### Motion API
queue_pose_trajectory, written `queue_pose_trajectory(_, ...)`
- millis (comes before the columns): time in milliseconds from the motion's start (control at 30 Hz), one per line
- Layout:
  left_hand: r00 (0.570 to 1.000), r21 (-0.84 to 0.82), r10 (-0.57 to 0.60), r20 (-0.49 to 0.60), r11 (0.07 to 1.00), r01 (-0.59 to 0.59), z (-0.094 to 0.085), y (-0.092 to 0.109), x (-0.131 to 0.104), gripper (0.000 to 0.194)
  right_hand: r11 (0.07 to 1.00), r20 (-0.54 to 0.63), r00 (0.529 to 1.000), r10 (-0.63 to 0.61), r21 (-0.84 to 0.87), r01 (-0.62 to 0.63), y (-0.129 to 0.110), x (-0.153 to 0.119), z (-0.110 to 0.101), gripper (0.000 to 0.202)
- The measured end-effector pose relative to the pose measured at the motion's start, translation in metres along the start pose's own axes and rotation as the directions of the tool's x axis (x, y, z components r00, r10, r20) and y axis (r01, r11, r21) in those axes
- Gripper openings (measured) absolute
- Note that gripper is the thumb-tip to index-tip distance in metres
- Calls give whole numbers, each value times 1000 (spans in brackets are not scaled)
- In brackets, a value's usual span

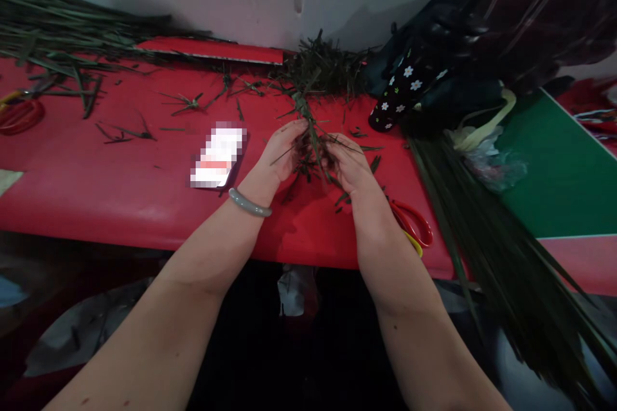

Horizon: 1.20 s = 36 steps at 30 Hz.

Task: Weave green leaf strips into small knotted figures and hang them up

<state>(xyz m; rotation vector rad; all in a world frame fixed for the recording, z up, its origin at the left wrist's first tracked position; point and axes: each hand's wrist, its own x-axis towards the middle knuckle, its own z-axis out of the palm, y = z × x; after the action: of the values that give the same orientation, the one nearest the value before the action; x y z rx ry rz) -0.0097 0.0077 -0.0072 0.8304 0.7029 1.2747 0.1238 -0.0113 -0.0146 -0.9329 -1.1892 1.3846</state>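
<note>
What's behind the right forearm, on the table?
Apparently scissors: red and yellow handles show past the right forearm, on the red tabletop. The rest is covered; can't see blades, or whether anything else lies there.

From afar I see a lit phone left of the left hand, a red strip beyond it and, right of the right hand, a black flower-patterned object, clear plastic and a green panel.
</note>
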Motion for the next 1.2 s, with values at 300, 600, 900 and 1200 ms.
queue_pose_trajectory(300, 996, 130, 82, -43, 989, -76, 4, -2, -1, 3, 998, -26, 1000, 7, -68, -8, 1, 2, 4, 29)
queue_pose_trajectory(600, 971, 66, 194, -138, 980, -186, -2, 4, 3, 14, 805, 10, 985, -169, -575, 144, 16, 9, -3, 16)
queue_pose_trajectory(900, 937, 99, 275, -215, 961, -259, -5, 13, 2, 19, 802, 258, 954, -151, -533, 271, 7, -1, 12, 16)
queue_pose_trajectory(1200, 962, 216, 230, -145, 956, -196, 0, 8, -1, 27, 929, -62, 968, -245, -301, 216, 0, -4, 15, 11)
